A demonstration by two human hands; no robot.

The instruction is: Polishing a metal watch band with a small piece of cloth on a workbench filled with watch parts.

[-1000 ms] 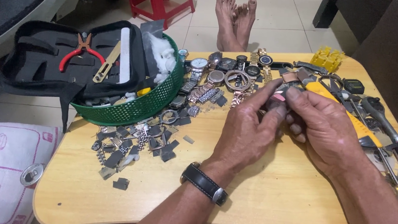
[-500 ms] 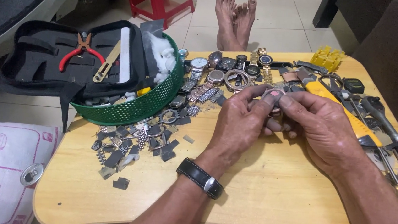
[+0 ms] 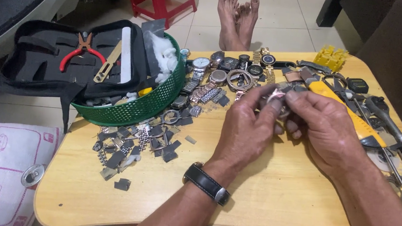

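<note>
A small pinkish watch part (image 3: 278,94) is pinched between the fingertips of the left hand (image 3: 248,127) and right hand (image 3: 323,126), raised above the middle of the counter (image 3: 271,201) for close handling; loose watches (image 3: 224,74) lie beyond.

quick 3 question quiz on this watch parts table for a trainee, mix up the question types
1. True or false: the green basket stands on the wooden table, to the left of both hands.
2. Which wrist wears the black-strapped watch?
A. left
B. right
C. neither
3. Fill in: the red-handled pliers lie in the open black ____.

Key
1. True.
2. A. It sits on the wrist of the left hand; the right hand has a bare wrist.
3. Tool case. Both hands pinch one small metal watch part between their fingers.
</note>
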